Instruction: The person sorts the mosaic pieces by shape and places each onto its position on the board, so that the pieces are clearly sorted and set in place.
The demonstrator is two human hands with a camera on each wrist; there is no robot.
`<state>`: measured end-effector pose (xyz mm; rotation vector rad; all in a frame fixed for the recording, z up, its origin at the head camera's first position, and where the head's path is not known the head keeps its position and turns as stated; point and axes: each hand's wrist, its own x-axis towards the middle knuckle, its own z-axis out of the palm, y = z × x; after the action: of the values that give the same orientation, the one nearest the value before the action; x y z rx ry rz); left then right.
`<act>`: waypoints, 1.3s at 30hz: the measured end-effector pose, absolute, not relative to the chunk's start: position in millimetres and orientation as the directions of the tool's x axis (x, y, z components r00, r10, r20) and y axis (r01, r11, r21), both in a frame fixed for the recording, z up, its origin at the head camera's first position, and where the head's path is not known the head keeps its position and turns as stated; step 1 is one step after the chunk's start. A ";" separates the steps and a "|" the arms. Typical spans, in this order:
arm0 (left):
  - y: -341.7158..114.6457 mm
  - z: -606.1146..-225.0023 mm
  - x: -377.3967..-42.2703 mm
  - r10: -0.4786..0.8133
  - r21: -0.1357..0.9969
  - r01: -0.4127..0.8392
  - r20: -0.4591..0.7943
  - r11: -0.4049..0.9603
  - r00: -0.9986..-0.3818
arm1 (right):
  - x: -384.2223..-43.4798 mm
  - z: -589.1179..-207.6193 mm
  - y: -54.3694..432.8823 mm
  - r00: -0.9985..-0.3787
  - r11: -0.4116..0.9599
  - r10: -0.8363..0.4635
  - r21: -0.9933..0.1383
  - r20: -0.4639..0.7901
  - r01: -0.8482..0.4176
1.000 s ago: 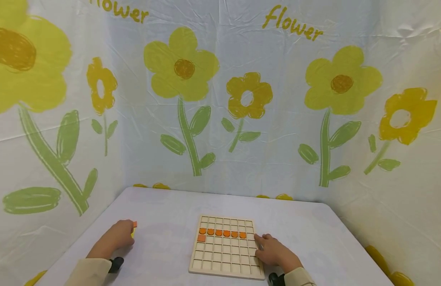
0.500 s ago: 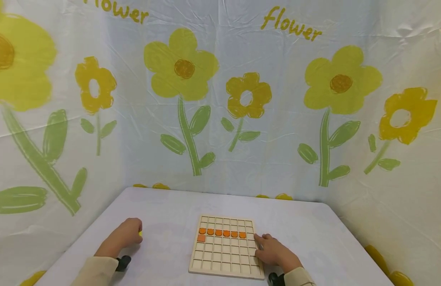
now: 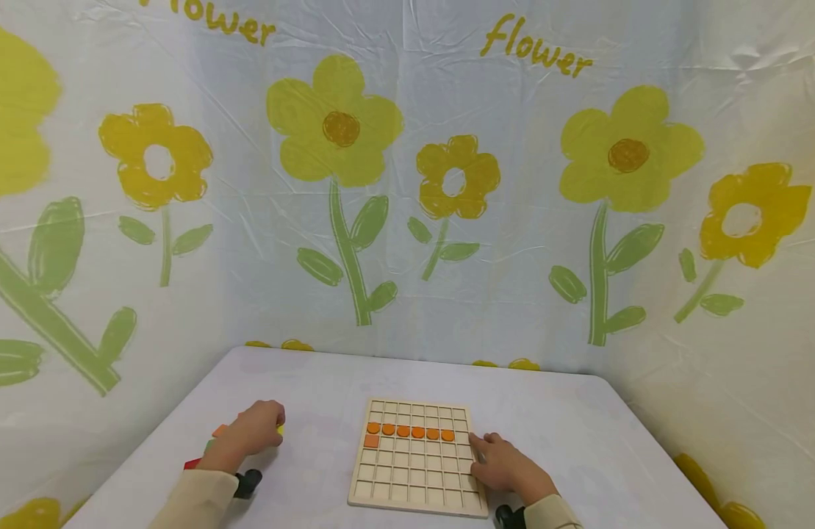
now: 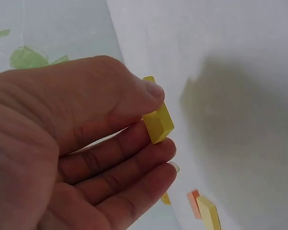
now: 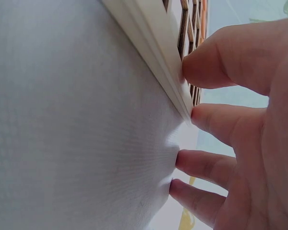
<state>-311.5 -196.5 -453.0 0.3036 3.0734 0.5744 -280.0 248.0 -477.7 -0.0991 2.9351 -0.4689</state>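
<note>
My left hand (image 3: 251,430) is raised over the left part of the table and pinches a yellow square tile (image 4: 158,124) between thumb and fingers. To its right lies a wooden grid board (image 3: 420,496). A row of several orange discs (image 3: 403,431) crosses the board's upper part, and one orange square tile (image 3: 371,441) sits just under the leftmost disc. My right hand (image 3: 506,464) rests at the board's right side, its fingers spread and fairly straight. In the right wrist view, thumb and one fingertip touch the board's edge (image 5: 153,43), while other fingertips are on the table.
Loose pieces lie partly hidden by my left forearm: a red one (image 3: 192,463), a green one (image 3: 210,444) and an orange one (image 3: 219,430). A pale yellow block (image 4: 209,212) shows in the left wrist view. Flower-printed cloth (image 3: 513,294) stands around the white table (image 3: 539,411).
My left hand has moved right, toward the board, with the yellow tile, uncovering loose pieces behind it. The right hand and the board have stayed in place.
</note>
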 end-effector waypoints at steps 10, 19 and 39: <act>-169.7 -454.4 -320.5 0.216 0.376 0.209 0.024 0.903 -0.976 | -280.0 -476.4 247.2 -0.985 0.951 -0.084 -0.306 -0.153 -0.033; -141.7 -453.2 -324.2 0.224 0.386 0.209 0.006 0.899 -0.975 | -278.4 -476.5 246.6 -0.985 0.950 -0.084 -0.311 -0.148 -0.034; -93.7 -442.0 -325.1 0.288 0.396 0.280 0.039 0.875 -0.957 | -283.6 -476.0 246.4 -0.984 0.953 -0.074 -0.302 -0.164 -0.022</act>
<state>-325.1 -93.7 -442.0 0.4575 3.0212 0.6327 -283.6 246.4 -476.0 -0.0728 2.9323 -0.4511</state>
